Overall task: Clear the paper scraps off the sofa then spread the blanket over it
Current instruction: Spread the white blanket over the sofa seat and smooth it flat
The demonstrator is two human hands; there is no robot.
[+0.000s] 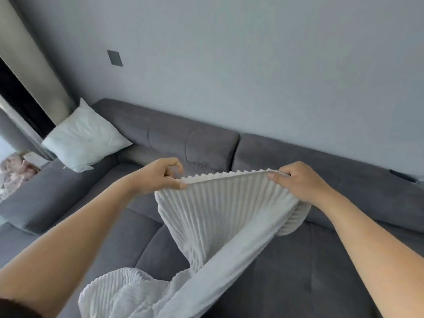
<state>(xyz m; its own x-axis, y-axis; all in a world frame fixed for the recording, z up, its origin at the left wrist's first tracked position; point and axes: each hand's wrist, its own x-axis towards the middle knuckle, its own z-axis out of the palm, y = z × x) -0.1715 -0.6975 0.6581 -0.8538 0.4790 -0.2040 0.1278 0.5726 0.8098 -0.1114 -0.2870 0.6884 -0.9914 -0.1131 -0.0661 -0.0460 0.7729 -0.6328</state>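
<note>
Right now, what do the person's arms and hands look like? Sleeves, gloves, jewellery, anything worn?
Both arms are bare from the frame's lower edge to the wrist, with no sleeve in sight. The left hand and right hand wear no gloves, and no watch, bracelet or ring shows. Nails look short and unpainted. No markings, tape or straps are visible on either forearm.

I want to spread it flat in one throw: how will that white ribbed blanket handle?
Probably floppy: the blanket sags between the left hand and right hand. Likely light, held by pinches. It may bunch, as its lower part does on the sofa.
</note>
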